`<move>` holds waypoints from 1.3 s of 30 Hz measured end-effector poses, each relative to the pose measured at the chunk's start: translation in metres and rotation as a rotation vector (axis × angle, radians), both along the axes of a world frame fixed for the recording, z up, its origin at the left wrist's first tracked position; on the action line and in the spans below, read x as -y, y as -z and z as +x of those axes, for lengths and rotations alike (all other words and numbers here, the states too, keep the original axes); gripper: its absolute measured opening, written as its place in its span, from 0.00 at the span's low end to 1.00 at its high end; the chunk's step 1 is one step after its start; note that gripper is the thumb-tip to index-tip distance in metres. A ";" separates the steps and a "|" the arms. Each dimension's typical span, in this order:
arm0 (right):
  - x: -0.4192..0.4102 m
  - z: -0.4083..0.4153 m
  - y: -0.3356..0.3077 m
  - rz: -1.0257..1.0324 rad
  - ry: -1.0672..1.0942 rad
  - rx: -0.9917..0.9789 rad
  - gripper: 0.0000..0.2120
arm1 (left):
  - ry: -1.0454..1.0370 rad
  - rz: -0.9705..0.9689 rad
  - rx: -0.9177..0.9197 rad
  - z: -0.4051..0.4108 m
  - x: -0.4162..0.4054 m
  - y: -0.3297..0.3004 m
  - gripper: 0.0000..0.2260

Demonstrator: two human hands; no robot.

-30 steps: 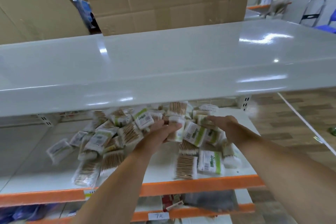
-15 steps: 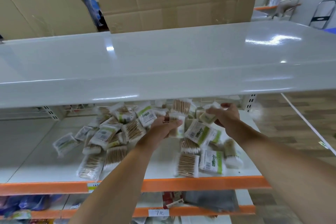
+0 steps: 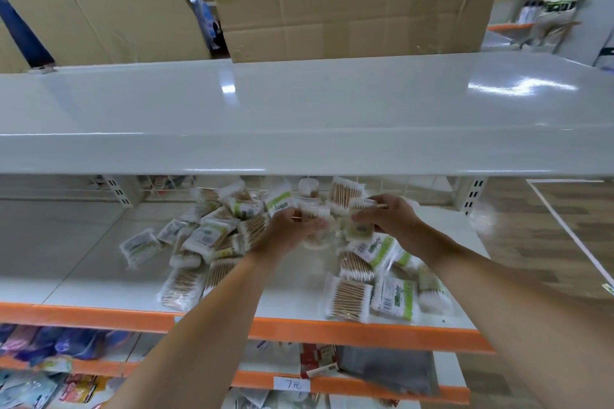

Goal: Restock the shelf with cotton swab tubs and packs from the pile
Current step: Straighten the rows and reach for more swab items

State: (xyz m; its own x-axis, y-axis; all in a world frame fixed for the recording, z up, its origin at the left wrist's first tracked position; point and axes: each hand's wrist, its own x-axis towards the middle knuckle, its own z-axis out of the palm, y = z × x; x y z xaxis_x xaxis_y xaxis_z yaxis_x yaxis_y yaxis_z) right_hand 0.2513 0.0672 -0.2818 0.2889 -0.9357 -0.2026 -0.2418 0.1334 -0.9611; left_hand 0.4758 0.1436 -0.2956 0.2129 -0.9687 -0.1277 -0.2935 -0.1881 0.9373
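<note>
- Left hand [image 3: 287, 229], head view, reaches under the upper shelf [image 3: 299, 129] into the middle of the pile [image 3: 212, 239]; its fingers curl round a small bundle of swabs [image 3: 314, 211], though blur hides the exact grip.
- Right hand [image 3: 390, 221], just beside it, pinches another small pack [image 3: 360, 204] near the back of the lower shelf [image 3: 83, 259].
- Packs lie scattered from mid-shelf to the front-right corner by the orange edge [image 3: 332, 330]; one tub [image 3: 308, 188] stands at the back.
- Judged step: picking and sorting from the heap. Next calls for lifting both items clear and setting them in neat rows on bare shelf, left of the pile.
</note>
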 end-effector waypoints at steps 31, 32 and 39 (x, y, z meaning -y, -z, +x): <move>-0.095 0.230 -0.024 -0.120 -0.562 -0.039 0.23 | -0.492 0.001 -0.185 0.166 -0.158 -0.035 0.10; -0.098 0.239 -0.023 -0.123 -0.568 -0.049 0.25 | -0.502 0.006 -0.164 0.174 -0.164 -0.035 0.11; -0.126 0.303 -0.025 -0.164 -0.597 -0.097 0.26 | -0.560 0.043 -0.107 0.234 -0.201 -0.032 0.13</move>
